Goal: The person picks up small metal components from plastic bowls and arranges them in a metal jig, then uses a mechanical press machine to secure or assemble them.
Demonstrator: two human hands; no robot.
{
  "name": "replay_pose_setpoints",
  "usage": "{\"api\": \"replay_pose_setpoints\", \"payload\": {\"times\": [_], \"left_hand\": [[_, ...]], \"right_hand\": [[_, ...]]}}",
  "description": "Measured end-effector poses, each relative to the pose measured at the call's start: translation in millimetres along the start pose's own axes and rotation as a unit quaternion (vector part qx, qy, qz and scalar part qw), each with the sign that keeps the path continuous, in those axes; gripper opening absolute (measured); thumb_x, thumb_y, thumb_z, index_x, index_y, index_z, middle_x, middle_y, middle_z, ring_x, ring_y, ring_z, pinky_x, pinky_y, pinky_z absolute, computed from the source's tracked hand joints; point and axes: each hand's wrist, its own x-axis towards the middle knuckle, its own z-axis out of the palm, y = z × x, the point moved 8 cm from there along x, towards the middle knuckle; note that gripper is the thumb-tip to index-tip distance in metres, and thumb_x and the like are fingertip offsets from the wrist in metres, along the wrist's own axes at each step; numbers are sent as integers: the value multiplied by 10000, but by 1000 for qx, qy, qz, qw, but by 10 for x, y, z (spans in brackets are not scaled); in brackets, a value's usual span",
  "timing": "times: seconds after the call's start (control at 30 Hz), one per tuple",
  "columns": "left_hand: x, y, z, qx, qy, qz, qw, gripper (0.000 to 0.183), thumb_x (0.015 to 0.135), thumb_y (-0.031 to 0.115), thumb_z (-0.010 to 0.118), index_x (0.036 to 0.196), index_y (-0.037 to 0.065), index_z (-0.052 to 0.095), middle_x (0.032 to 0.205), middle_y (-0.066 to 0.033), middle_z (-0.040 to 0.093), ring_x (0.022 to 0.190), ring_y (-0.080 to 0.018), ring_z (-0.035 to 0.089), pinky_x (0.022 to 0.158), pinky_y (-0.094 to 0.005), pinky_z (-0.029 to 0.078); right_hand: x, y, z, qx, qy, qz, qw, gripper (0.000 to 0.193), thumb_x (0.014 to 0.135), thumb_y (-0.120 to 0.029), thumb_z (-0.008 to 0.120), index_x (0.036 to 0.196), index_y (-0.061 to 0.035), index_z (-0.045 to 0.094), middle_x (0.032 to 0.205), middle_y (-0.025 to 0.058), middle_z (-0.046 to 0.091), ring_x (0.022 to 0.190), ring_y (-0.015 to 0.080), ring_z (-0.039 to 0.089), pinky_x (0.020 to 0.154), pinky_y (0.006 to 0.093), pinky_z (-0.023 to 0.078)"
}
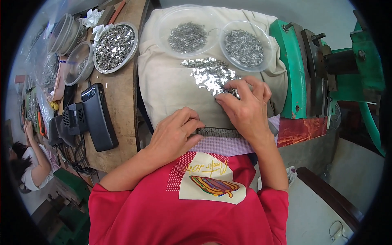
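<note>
A narrow dark metal bar (220, 132) with a row of fine slots lies across the cloth in front of me. My left hand (171, 132) is closed, its thumb and fingers pinched at the bar's left end. Beyond the bar, small shiny metal pieces (210, 77) lie in a loose pile on the beige cloth (163, 87). My right hand (247, 104) reaches over the bar to the near edge of this pile. Its thumb and index finger are closed among the pieces; what sits between the fingertips is too small to make out.
Two clear tubs (245, 47) of small metal parts stand at the far side. On the wooden bench (122, 92) to the left are a bowl of metal chips (115, 48) and a black device (99, 118). A green machine (290, 69) borders the right. Another person (36, 163) sits far left.
</note>
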Motion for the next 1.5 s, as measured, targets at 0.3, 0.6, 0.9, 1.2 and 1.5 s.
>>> {"api": "replay_pose_setpoints", "payload": {"times": [0.3, 0.6, 0.9, 1.2, 1.5], "left_hand": [[47, 61, 39, -8, 23, 25, 999, 258, 728, 91, 799, 953, 60, 677, 979, -80, 593, 841, -254, 619, 691, -366, 511], [59, 79, 47, -6, 47, 44, 998, 156, 746, 79, 759, 855, 60, 649, 910, -47, 575, 807, -240, 582, 695, -369, 500], [233, 24, -131, 2, 43, 26, 999, 178, 782, 71, 730, 934, 50, 641, 946, -86, 567, 868, -284, 612, 718, -395, 509], [622, -77, -95, 106, 67, 46, 991, 167, 816, 44, 686, 978, 50, 647, 925, -102, 573, 858, -306, 617, 729, -417, 510], [482, -33, -123, 112, 43, 31, 992, 151, 809, 85, 703, 913, 46, 601, 904, -99, 545, 867, -290, 611, 709, -417, 520]], "right_hand": [[58, -118, 7, 17, -17, -20, 999, 83, 736, -151, 709, 814, -150, 679, 1069, -35, 623, 1118, 234, 504, 966, 414, 291], [-551, -248, -183, 63, 15, 67, 996, 173, 669, -163, 798, 822, -173, 718, 994, -59, 651, 1046, 224, 517, 928, 409, 298], [-294, 35, -157, 22, 21, 94, 995, 237, 738, -179, 783, 972, -188, 748, 1044, -31, 629, 1078, 252, 499, 945, 426, 300], [-291, 62, -99, 13, -1, 97, 995, 133, 745, -161, 778, 872, -181, 744, 1114, -14, 612, 1155, 257, 476, 974, 439, 288], [-137, 89, -66, 8, 12, 83, 996, 177, 730, -160, 789, 901, -168, 740, 1100, -8, 613, 1149, 257, 479, 963, 439, 292]]}}
